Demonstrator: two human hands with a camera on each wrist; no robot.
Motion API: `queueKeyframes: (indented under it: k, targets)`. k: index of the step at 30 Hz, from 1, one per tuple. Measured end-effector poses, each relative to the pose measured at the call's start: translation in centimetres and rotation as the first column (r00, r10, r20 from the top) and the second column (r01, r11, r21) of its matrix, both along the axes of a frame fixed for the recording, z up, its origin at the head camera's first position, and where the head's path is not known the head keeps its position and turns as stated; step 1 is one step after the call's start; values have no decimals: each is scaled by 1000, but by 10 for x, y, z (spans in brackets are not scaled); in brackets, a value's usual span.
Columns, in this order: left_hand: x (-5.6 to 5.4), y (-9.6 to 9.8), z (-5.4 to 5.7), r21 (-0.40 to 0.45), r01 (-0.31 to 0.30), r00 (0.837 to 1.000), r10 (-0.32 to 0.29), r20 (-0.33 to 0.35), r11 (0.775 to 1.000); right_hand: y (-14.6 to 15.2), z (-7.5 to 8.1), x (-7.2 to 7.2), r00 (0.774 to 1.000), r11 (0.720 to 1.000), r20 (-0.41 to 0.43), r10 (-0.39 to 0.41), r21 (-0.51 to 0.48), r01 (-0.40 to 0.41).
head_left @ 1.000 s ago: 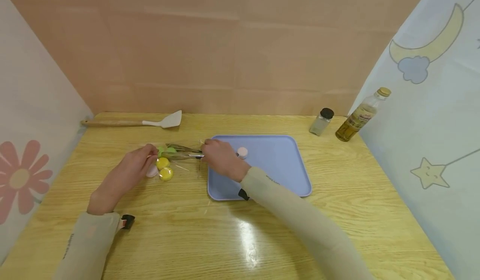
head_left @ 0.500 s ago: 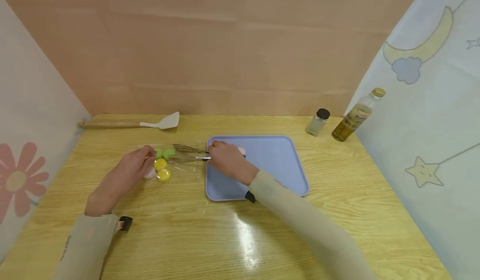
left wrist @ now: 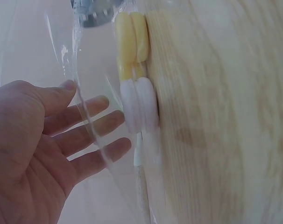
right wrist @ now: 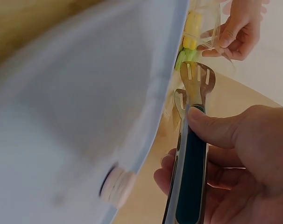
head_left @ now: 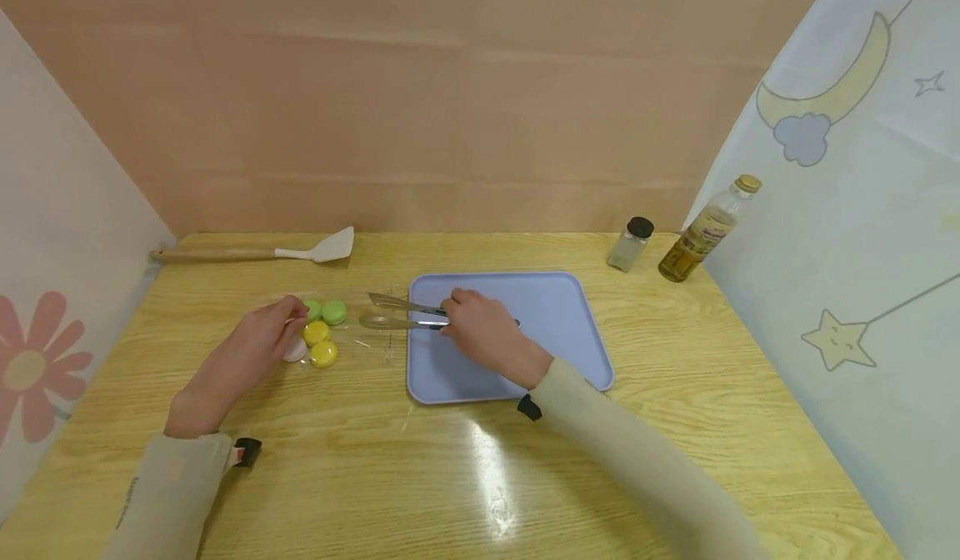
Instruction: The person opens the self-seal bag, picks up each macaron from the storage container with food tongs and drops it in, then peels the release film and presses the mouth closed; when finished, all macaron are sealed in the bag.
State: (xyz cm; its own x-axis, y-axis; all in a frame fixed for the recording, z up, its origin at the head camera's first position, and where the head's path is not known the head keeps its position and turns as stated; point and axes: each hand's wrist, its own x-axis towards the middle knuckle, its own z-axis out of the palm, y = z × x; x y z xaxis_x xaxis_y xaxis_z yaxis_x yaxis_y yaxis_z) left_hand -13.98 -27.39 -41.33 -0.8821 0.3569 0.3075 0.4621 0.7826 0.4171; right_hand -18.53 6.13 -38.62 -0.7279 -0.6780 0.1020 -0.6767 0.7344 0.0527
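In the head view my left hand (head_left: 251,347) is at the left end of a clear plastic bag (head_left: 367,342), its near edge between thumb and fingers. Inside lie green macarons (head_left: 333,312), yellow macarons (head_left: 324,354) and a pale pink macaron (head_left: 295,349). My right hand (head_left: 491,335) grips metal serving tongs (right wrist: 190,177) by their dark handles, over the left part of a lavender tray (head_left: 555,318). Nothing sits between the slotted tips, which point left toward the bag. Another pale pink macaron (right wrist: 117,186) rests on the tray, hidden by my right hand in the head view.
A white spatula with a wooden handle (head_left: 225,254) lies at the back left of the wooden table (head_left: 360,477). Toward the back right stand a small black-capped jar (head_left: 628,247) and an oil bottle (head_left: 697,239). Cloth-like walls close off the back and both sides.
My right hand has drawn the tongs rightward, out from over the green macarons to the tray's left edge. My left hand stays at the bag.
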Motion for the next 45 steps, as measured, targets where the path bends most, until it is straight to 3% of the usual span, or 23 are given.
queueKeyframes:
  k: [5,12,18,28,33,38,45]
  targets:
    - [0,-1,-1,-9,4,999,-5,-33,1000,18,-1,7,1000,999,-7,-18,-38,17]
    - [0,-1,0,-6,-1,1000,1,-1,1000,45,-1,15,1000,987,-15,-14,-159,12]
    - [0,0,1,2,3,1000,-3,5,1000,70,5,24,998,972,-2,-64,-228,62]
    - [0,0,2,-5,4,1000,-4,12,1000,119,2,39,993,962,-11,-118,-249,111]
    - [2,0,2,-11,-8,1000,9,22,1000,140,0,46,983,951,48,-176,-250,182]
    - [2,0,1,-6,-10,1000,10,28,1000,154,-1,50,973,943,66,-223,-239,232]
    - [2,-1,2,-4,-14,999,14,39,1000,163,-5,52,972,943,28,-232,-238,232]
